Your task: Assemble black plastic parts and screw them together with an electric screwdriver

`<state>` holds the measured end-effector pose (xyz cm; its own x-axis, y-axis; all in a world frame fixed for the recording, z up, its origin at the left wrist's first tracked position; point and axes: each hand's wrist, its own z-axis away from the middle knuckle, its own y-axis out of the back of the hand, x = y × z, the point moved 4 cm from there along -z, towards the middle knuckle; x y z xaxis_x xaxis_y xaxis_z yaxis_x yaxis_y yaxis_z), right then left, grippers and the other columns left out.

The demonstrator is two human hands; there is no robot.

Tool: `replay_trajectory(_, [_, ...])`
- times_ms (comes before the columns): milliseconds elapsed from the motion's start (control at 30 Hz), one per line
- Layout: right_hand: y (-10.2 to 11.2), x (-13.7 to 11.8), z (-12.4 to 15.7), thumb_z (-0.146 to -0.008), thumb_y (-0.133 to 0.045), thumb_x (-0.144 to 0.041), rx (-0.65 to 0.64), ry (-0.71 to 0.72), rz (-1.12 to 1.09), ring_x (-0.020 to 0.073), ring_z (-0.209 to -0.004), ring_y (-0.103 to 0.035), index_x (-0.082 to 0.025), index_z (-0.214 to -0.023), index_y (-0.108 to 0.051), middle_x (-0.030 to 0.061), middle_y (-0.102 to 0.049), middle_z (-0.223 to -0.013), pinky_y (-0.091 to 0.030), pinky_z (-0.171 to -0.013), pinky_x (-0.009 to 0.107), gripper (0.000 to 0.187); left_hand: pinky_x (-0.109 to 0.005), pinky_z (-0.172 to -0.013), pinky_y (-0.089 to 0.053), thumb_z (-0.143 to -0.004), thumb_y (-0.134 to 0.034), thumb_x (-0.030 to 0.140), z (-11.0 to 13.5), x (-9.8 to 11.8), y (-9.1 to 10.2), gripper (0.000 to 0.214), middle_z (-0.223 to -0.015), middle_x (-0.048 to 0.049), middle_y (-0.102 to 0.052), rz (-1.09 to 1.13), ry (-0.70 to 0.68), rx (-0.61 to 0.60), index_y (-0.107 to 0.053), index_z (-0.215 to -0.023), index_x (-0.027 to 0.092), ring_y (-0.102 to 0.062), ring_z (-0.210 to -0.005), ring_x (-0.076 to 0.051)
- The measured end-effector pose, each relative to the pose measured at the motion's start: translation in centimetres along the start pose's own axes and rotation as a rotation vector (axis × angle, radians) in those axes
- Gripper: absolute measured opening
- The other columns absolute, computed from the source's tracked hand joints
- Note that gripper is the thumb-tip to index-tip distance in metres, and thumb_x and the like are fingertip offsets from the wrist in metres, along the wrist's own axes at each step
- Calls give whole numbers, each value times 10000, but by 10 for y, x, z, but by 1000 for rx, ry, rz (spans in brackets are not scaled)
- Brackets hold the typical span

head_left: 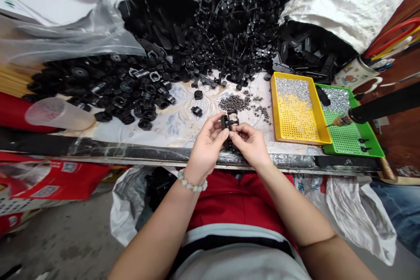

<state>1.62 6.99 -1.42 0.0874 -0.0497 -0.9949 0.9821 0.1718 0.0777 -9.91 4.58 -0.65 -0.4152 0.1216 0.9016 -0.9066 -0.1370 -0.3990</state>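
The small clip (226, 124) is black, with a silvery piece at its middle. Matte black plastic parts form a heap (236, 22) against white woven sacks (331, 4). The cloth (183, 127) on the surface is cream with a pale floral swirl. To the right, a bright yellow tray (273, 113) shows a neat dotted grid of holes, and a green tray (368, 127) has the same grid. Silver bits (290, 89) glitter across both. Below the surface, a bag (49, 179) is red with white panels and printed squares. The shirt (236, 197) is red above a grey band striped with black. The bracelet (192, 182) has pale green-white beads.
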Motion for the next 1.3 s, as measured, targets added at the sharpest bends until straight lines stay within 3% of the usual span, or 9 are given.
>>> replay_trajectory(167, [1,-2,-2,-702,-654,-332,-1,32,-13,99,-674,-505,-166,-772,-642,-3,-539,-757,-426,-634,237,180,-225,-789,-500,-784,-629,211,-1,-2,3,416,-1155,-57,-574,88,34,23,-505,-1180,232,-572,-1018,-149])
replay_trajectory(300, [0,0,-3,-661,-674,-354,29,-49,-137,90,-644,-507,-163,-760,-634,-12,-554,-739,-433,-617,229,219,-212,-742,-502,-792,-624,217,-1,-5,4,408,-1148,-53,-576,100,31,17,-504,-1181,248,-568,-1019,-152])
replay_trajectory(633, [1,6,-3,-641,-693,-355,100,-72,-188,76,-623,-519,-157,-770,-634,-10,-587,-763,-447,-609,221,243,-266,-924,-458,-795,-614,196,3,-9,0,403,-1160,-64,-593,-26,17,-21,-518,-1185,219,-576,-1035,-147])
replay_trajectory(1033, [2,11,-4,-683,-686,-335,108,-54,-208,70,-633,-532,-164,-799,-639,-15,-598,-770,-449,-624,212,212,-309,-990,-432,-792,-615,196,5,-12,-2,461,-1184,-76,-595,-69,-3,-54,-491,-1237,206,-564,-1118,-177])
replay_trajectory(1167, [3,8,-4,-685,-681,-350,89,-47,-165,71,-614,-522,-168,-801,-638,-8,-598,-787,-440,-572,207,221,-308,-996,-433,-792,-622,197,4,-13,-1,474,-1232,-80,-590,-67,-16,-50,-497,-1249,201,-564,-1131,-181])
replay_trajectory(1300, [2,4,-6,-641,-717,-386,23,-110,-184,49,-490,-469,-165,-740,-569,-47,-546,-646,-418,-465,192,284,-333,-1032,-408,-828,-588,224,1,-14,2,498,-1331,-88,-541,-40,-40,-70,-469,-1310,190,-495,-1234,-205])
